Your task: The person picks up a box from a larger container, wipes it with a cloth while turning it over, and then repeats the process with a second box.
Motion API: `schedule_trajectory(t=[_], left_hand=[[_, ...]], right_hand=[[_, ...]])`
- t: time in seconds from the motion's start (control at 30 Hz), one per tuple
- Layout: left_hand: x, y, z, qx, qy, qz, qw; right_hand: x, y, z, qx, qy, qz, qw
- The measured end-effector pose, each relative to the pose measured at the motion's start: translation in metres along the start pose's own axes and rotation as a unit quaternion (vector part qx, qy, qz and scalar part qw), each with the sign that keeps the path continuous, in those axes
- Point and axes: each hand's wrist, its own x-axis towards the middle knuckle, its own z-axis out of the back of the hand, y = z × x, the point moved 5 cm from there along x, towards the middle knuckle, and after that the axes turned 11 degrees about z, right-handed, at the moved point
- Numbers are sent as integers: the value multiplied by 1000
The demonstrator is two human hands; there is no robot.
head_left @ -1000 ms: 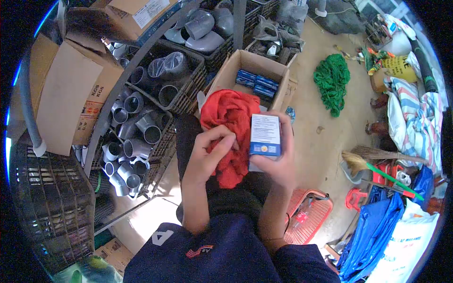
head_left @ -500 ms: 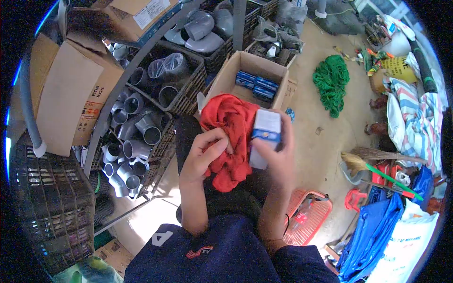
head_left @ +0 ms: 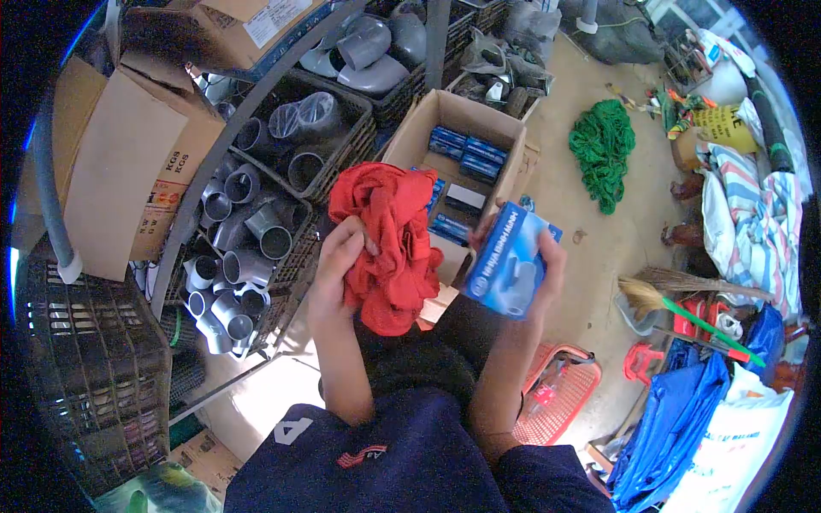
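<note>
Head view: your left hand (head_left: 338, 261) pinches a red rag (head_left: 386, 244), your right hand (head_left: 534, 274) grips a blue box (head_left: 510, 261). Beyond them, an open carton (head_left: 445, 128) holds more blue boxes; crates (head_left: 295, 128) beside it hold grey pipe fittings (head_left: 248, 248).

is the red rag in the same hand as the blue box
No: the left hand grips the red rag, while the right hand holds the blue box apart from it.

Your left hand (head_left: 338, 265) grips a bunched red cloth (head_left: 385, 244). Your right hand (head_left: 534, 278) holds a tilted blue box (head_left: 506, 267) beside it. Beyond both sits an open cardboard carton (head_left: 496, 128) holding more blue boxes, next to crates of grey pipe fittings (head_left: 248, 248).
</note>
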Motion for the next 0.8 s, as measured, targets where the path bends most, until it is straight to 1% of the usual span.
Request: schedule_trajectory(t=[0.03, 0.1, 0.17, 0.2, 0.27, 0.3, 0.33, 0.37, 0.4, 0.43, 0.5, 0.53, 0.6, 0.63, 0.67, 0.7, 0.73, 0.77, 0.8], left_hand=[[-1, -1, -1, 0, 0, 0, 1000], [-4, -2, -1, 10, -38, 22, 999], [-4, -1, 3, 6, -43, 15, 999], [-3, -2, 5, 1, -48, 9, 999], [-3, -2, 8, -4, -59, 5, 998], [-2, -2, 9, -10, -71, 2, 997], [-1, -1, 9, -9, -70, 2, 998], [0, -1, 10, -19, -88, -1, 996], [1, -1, 12, -28, -106, -4, 994], [5, 4, 19, -28, -107, -4, 994], [18, 23, 40, -116, -70, 29, 990], [21, 28, 46, -116, -71, 27, 990], [25, 41, 55, -207, -94, 71, 971], [30, 53, 69, -207, -92, 73, 971], [38, 68, 86, -228, -56, 74, 969], [42, 74, 90, -249, -20, 74, 965], [44, 81, 96, -248, -21, 74, 966], [44, 84, 98, -223, -44, 82, 970], [44, 88, 101, -199, -66, 90, 974]], right_hand=[[0, -3, 2, 38, 12, -46, 998], [0, -1, 4, 42, 11, -54, 998], [2, 1, 14, -36, -50, -36, 997], [2, 3, 12, -36, -50, -36, 997], [4, 11, 6, -28, -68, 8, 997], [5, 11, 4, -28, -69, 9, 997], [6, 13, 5, -13, -97, 38, 994], [7, 15, 7, 2, -125, 67, 990], [10, 14, 15, 36, -119, 82, 989], [10, 14, 17, 36, -119, 81, 989], [10, 12, 25, 70, -191, 72, 976], [12, 11, 27, 90, -144, 65, 983], [16, 2, 33, 77, -125, 48, 988], [17, -2, 35, 63, -108, 32, 992], [19, -5, 34, 81, -93, 22, 992], [20, -8, 37, 80, -95, 22, 992], [23, -12, 37, 111, -77, 15, 991], [25, -15, 34, 141, -59, 7, 988], [26, -20, 33, 120, -79, -8, 990]])
